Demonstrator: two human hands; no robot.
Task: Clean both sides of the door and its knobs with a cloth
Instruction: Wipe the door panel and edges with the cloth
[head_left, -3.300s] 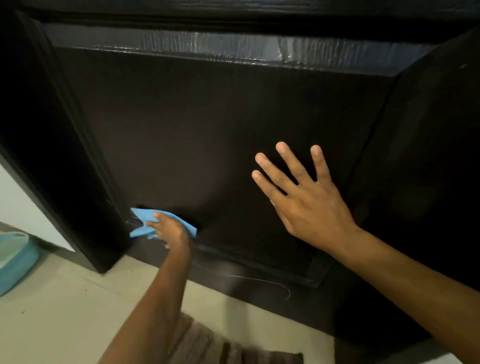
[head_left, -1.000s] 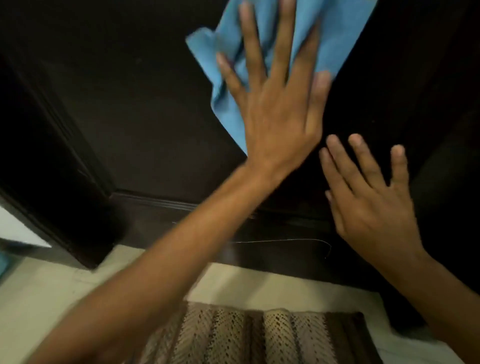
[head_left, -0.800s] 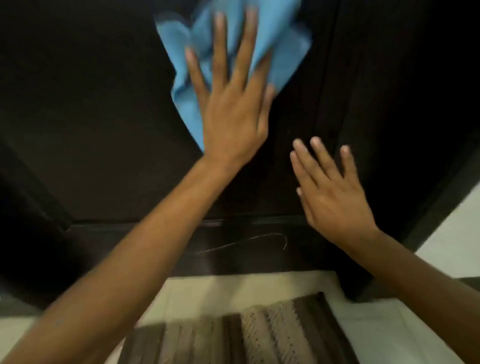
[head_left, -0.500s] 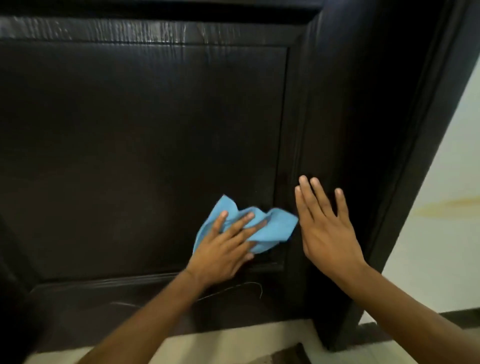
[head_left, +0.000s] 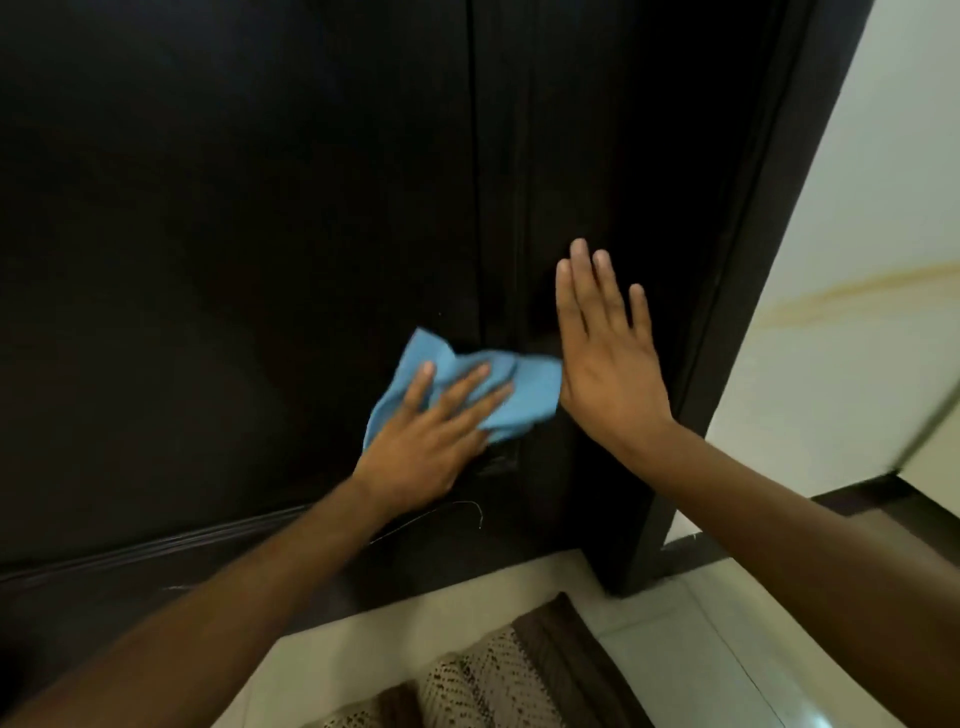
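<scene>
The dark brown door (head_left: 234, 234) fills most of the view. A crumpled blue cloth (head_left: 524, 395) lies flat against its lower panel, near the panel's right edge. My left hand (head_left: 431, 441) presses the cloth to the door with straight, spread fingers. My right hand (head_left: 608, 358) rests flat on the door's right stile, fingers straight and pointing up, just right of the cloth. No knob is in view.
The door's outer edge and dark frame (head_left: 727, 312) run down the right side, beside a pale wall (head_left: 857, 312). A brown patterned mat (head_left: 493, 680) lies on the light tiled floor (head_left: 701, 665) below the door. A thin light scratch marks the bottom rail.
My left hand has brought the cloth down from high on the panel to its lower right corner. My right hand stays flat on the door's right stile.
</scene>
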